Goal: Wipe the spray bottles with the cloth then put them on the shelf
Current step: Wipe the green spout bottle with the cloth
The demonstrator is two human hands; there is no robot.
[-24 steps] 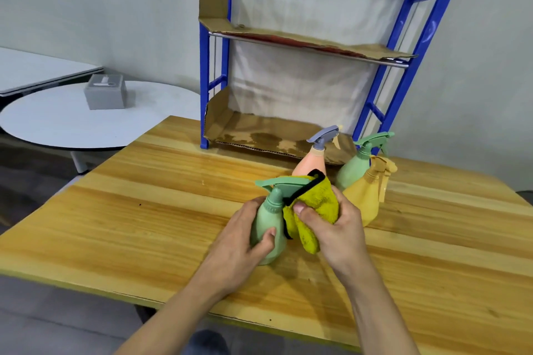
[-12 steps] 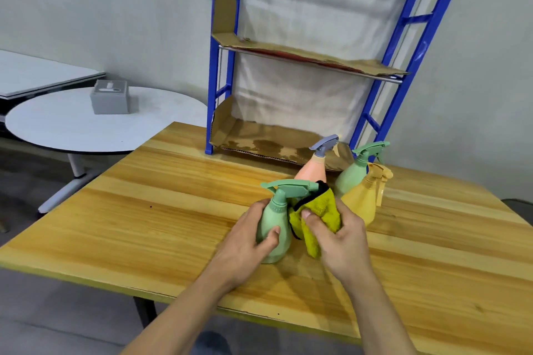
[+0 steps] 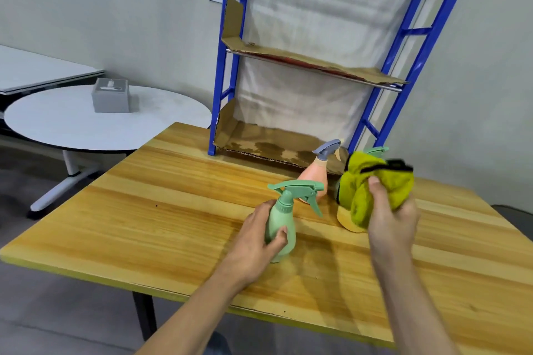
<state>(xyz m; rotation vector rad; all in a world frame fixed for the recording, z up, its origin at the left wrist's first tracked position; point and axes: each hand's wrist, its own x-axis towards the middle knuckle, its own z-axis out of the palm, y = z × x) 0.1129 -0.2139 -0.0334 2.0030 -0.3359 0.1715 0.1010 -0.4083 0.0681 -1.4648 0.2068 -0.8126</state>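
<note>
Now the right hand w/ the cloth is off the green bottle. Half a sec ago the cloth was pressed to the bottle's side. At present it's bunched in curled fingers, raised to the right, in front of the yellow bottle. Left hand keeps its grip round the green bottle's body. The bottle stands upright on the worktop, w/ the pink bottle just behind. Judgement: wipe of this bottle is prob. done. Next step is transfer to the shelf; no bottle seen on it yet.
</note>
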